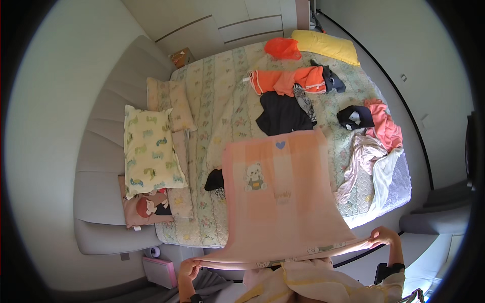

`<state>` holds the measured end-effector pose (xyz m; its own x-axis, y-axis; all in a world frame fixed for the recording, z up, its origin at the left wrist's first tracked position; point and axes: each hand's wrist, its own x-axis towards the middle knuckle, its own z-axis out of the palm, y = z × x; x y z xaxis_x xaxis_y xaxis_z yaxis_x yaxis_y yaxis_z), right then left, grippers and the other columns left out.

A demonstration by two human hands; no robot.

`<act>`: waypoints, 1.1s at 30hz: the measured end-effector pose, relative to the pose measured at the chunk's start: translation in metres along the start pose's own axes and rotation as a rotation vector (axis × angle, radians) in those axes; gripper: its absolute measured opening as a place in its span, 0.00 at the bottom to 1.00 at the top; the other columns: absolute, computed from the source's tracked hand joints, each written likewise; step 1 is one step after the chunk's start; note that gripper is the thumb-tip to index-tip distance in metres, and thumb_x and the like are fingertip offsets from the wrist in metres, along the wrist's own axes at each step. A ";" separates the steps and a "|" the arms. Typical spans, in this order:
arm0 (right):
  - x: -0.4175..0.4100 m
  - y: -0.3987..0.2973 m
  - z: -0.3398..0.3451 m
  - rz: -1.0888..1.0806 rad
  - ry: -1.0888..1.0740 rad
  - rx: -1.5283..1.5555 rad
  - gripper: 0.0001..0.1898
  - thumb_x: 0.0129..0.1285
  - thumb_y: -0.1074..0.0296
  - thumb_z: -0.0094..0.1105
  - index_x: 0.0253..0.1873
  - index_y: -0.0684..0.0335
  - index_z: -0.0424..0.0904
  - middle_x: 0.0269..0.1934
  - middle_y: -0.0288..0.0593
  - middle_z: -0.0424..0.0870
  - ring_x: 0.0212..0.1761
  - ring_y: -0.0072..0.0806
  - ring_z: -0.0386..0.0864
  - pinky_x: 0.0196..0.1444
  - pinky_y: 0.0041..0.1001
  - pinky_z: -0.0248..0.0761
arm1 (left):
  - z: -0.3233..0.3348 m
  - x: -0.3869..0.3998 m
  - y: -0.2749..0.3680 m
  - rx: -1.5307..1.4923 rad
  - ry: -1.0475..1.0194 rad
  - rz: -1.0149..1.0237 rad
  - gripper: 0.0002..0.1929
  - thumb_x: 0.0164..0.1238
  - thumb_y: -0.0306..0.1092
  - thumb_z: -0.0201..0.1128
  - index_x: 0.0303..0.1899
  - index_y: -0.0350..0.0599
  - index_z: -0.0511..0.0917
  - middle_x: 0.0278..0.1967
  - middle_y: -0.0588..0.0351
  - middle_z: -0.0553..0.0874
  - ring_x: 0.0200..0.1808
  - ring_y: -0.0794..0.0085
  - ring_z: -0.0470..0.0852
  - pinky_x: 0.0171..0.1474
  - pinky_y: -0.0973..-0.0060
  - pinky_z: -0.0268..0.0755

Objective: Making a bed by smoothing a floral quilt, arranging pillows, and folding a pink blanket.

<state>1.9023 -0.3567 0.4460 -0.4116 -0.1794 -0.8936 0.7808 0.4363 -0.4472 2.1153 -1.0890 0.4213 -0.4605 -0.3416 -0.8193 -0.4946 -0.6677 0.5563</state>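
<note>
A pink towel-like cloth (pixel 280 204) with a bear figure and a blue heart is spread over the near side of the bed, its near edge stretched in front of my body. My left hand (pixel 190 268) grips one near corner between thumb and fingers, at the lower left. At the lower right, my right hand (pixel 380 236) pinches the other near corner. The cloth's far edge touches a black garment (pixel 282 113), and its left edge partly covers a black item (pixel 215 180).
Orange clothing (pixel 288 81), a red bag-like item (pixel 282 48) and a yellow pillow (pixel 326 46) lie farther back. A black cap (pixel 355 117) and pink clothes (pixel 382 125) are at the right. A dinosaur-print pillow (pixel 151 151) rests near the grey headboard (pixel 96 193).
</note>
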 end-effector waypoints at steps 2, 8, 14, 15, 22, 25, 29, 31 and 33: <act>0.020 -0.008 -0.007 0.012 -0.009 -0.028 0.05 0.50 0.82 0.64 0.28 0.74 0.75 0.31 0.51 0.78 0.34 0.44 0.81 0.39 0.40 0.81 | 0.000 0.018 0.002 -0.001 0.006 -0.044 0.06 0.57 0.17 0.55 0.36 0.26 0.76 0.25 0.51 0.80 0.21 0.76 0.79 0.21 0.93 0.74; 0.119 -0.112 -0.048 -0.313 0.171 -0.513 0.05 0.49 0.77 0.66 0.25 0.67 0.77 0.25 0.43 0.80 0.29 0.32 0.82 0.29 0.31 0.80 | 0.056 0.133 0.067 0.184 -0.055 0.075 0.08 0.47 0.15 0.53 0.31 0.24 0.77 0.27 0.46 0.81 0.23 0.72 0.79 0.23 0.87 0.74; 0.268 -0.242 -0.067 -0.627 0.506 -0.144 0.07 0.53 0.74 0.61 0.27 0.65 0.70 0.23 0.38 0.69 0.21 0.25 0.74 0.21 0.25 0.77 | 0.161 0.276 0.153 0.061 -0.180 0.442 0.07 0.53 0.18 0.55 0.34 0.27 0.78 0.32 0.49 0.82 0.33 0.73 0.79 0.32 0.87 0.71; 0.296 -0.251 -0.073 -0.662 0.541 -0.190 0.07 0.54 0.74 0.60 0.29 0.65 0.69 0.25 0.38 0.70 0.23 0.24 0.74 0.22 0.25 0.77 | 0.190 0.297 0.158 0.031 -0.156 0.463 0.06 0.56 0.18 0.55 0.34 0.27 0.78 0.33 0.48 0.82 0.33 0.72 0.79 0.35 0.85 0.73; 0.433 -0.188 -0.014 -0.762 0.631 -0.138 0.33 0.50 0.77 0.64 0.62 0.61 0.62 0.53 0.49 0.71 0.54 0.36 0.71 0.56 0.32 0.67 | 0.251 0.388 0.089 0.249 0.029 0.451 0.37 0.55 0.28 0.64 0.65 0.38 0.52 0.57 0.40 0.69 0.55 0.65 0.72 0.53 0.72 0.69; 0.425 -0.096 0.006 -0.457 0.837 -0.452 0.39 0.49 0.59 0.69 0.63 0.70 0.58 0.57 0.56 0.67 0.61 0.41 0.64 0.62 0.36 0.58 | 0.221 0.396 0.024 0.844 0.245 0.638 0.40 0.52 0.32 0.68 0.64 0.33 0.53 0.58 0.37 0.67 0.59 0.64 0.67 0.54 0.69 0.67; 0.406 -0.001 0.036 -0.174 0.575 0.194 0.30 0.58 0.56 0.61 0.58 0.71 0.63 0.48 0.44 0.75 0.42 0.26 0.75 0.44 0.24 0.67 | 0.157 0.377 -0.047 0.603 0.180 0.276 0.38 0.48 0.37 0.72 0.58 0.26 0.61 0.48 0.42 0.77 0.45 0.66 0.78 0.44 0.73 0.72; 0.361 -0.057 0.085 0.140 0.700 0.417 0.31 0.54 0.50 0.63 0.57 0.62 0.63 0.46 0.38 0.73 0.38 0.26 0.73 0.42 0.24 0.64 | 0.138 0.350 -0.056 0.635 0.145 0.118 0.33 0.46 0.39 0.73 0.51 0.27 0.70 0.40 0.47 0.82 0.37 0.67 0.81 0.38 0.75 0.74; 0.360 -0.026 0.074 0.237 0.470 0.697 0.39 0.46 0.46 0.69 0.61 0.51 0.59 0.54 0.37 0.66 0.55 0.36 0.62 0.55 0.41 0.56 | 0.132 0.345 -0.067 0.724 0.149 0.053 0.29 0.47 0.39 0.72 0.46 0.27 0.73 0.39 0.48 0.82 0.37 0.69 0.81 0.39 0.75 0.73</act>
<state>1.7687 -0.4974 0.1328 -0.2335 0.2967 -0.9260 0.9167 -0.2504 -0.3114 1.8923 -1.0751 0.1198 -0.4176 -0.4821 -0.7702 -0.8606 -0.0621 0.5055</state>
